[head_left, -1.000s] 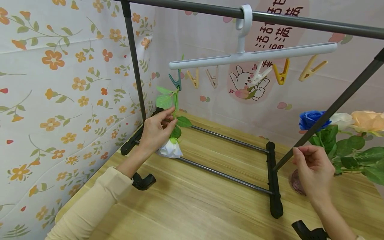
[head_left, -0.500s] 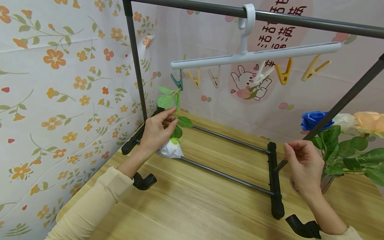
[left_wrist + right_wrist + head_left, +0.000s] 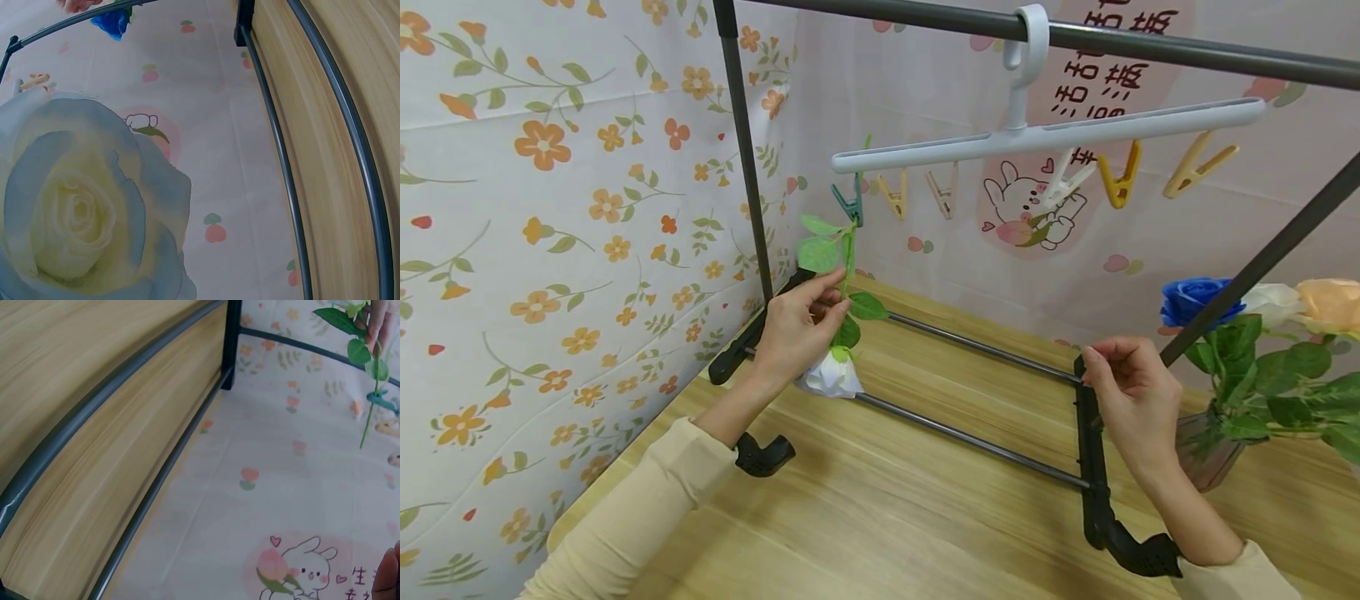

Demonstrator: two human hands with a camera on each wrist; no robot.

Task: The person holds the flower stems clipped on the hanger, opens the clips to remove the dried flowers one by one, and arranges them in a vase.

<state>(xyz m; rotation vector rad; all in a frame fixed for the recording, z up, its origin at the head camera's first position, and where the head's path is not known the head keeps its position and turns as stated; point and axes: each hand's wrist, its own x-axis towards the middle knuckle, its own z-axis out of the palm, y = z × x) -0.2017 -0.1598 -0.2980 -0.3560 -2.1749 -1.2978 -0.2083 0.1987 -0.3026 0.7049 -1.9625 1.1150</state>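
Note:
An artificial white rose [image 3: 833, 375] hangs head down below the hanger [image 3: 955, 152] at its left end. My left hand [image 3: 801, 321] pinches its green stem between thumb and fingers. Above that hand, the stem runs through a teal clothespin [image 3: 854, 204]; the right wrist view shows its tip [image 3: 364, 434] past the clip. The bloom [image 3: 75, 206] fills much of the left wrist view. My right hand [image 3: 1135, 400] is in the air in front of the rack's right side, fingers loosely curled, nothing visible in them.
Several other clothespins, including a yellow one [image 3: 1118, 179], hang along the hanger. The dark metal rack [image 3: 970, 433] stands on a wooden table [image 3: 880, 525]. At right, a glass vase [image 3: 1206, 454] holds blue [image 3: 1198, 300], white and peach roses [image 3: 1330, 304].
My right hand has moved left, away from the vase and toward the rack's middle. My left hand keeps its pinch on the rose stem. The head view has shifted slightly.

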